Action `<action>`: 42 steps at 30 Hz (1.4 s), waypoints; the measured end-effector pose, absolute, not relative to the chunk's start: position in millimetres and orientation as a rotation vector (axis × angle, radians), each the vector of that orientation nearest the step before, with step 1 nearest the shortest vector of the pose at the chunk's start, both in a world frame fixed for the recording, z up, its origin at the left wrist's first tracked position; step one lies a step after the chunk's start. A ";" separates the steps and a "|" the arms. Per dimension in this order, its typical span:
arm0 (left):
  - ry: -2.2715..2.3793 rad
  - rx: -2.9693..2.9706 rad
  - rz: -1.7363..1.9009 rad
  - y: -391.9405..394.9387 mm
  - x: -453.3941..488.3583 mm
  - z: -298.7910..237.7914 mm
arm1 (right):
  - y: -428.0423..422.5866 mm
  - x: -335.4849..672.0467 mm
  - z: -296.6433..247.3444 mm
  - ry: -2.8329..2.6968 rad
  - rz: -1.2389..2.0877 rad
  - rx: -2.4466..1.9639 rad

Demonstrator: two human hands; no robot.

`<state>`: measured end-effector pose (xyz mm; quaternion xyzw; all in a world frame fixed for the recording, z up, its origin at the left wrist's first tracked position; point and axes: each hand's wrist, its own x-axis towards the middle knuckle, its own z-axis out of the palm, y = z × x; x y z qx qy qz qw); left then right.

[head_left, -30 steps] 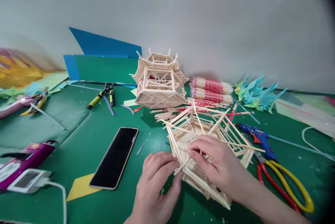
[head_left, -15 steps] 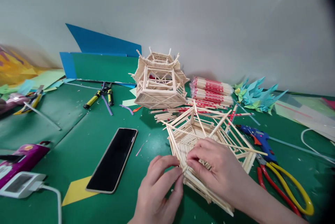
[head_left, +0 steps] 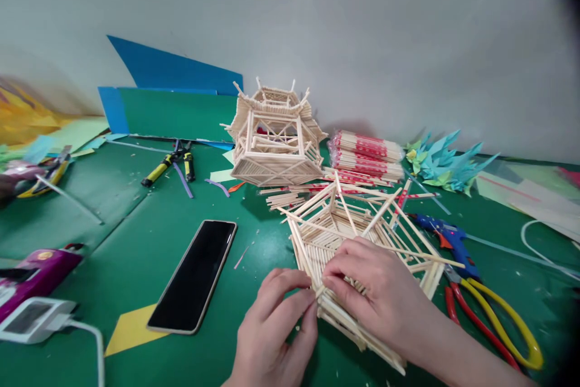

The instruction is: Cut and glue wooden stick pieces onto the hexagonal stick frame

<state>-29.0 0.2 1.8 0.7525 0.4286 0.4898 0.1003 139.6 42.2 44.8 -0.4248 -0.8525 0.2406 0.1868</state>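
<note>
Cable (head_left: 100, 345) from a white box (head_left: 38, 319) leaves by the bottom edge, lower left. Next, a phone (head_left: 193, 278) overlaps yellow paper (head_left: 131, 331); green tabletop (head_left: 254, 212) separates it from the stick frame (head_left: 319, 245), right of lower centre. Left hand (head_left: 278, 317) and right hand (head_left: 376, 281) meet at the frame's near-left corner, fingertips narrow; I cannot tell whether either grips a stick. Plastic packs (head_left: 367, 154) behind contain sticks. Glue gun (head_left: 446, 235) and pliers (head_left: 480, 325) crowd the frame's right side.
</note>
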 end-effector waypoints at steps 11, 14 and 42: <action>1.283 2.234 1.432 0.8 -29.2 5.0 | 42.3 139.3 45.5 -2.391 0.684 -1.206; 1.294 2.221 1.443 0.4 -27.8 4.7 | 42.6 138.9 45.7 -2.392 0.684 -1.204; 1.334 2.352 1.382 0.5 -25.0 8.4 | 53.5 139.9 57.6 -2.697 0.544 -1.028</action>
